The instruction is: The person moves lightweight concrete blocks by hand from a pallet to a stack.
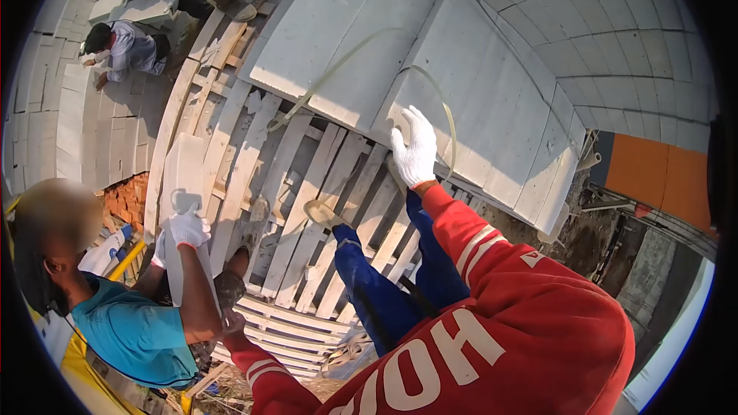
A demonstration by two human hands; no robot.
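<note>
At far left a co-worker in a teal shirt (134, 330) stands below the arch and steadies an upright pale grey slab block (181, 177) with a white-gloved hand (188, 229). Just right of that person's elbow, the red-sleeved left hand (232, 324) reaches down low. Its grip is too hidden to tell whether it holds anything. The curved frame of weathered timber slats (307, 207) fans out beneath the person's blue trouser legs. Further right, the right hand (415, 155), in a white cotton glove, lies flat with its fingers spread on the lower edge of a large white masonry block (469, 100), clasping nothing. A thin translucent hose (448, 119) loops across that block just beside the glove. The step in hand looks like pressing or checking this block where it sits on the frame. Any shift of it would call for a firm two-handed hold and careful footing on the gapped slats.
</note>
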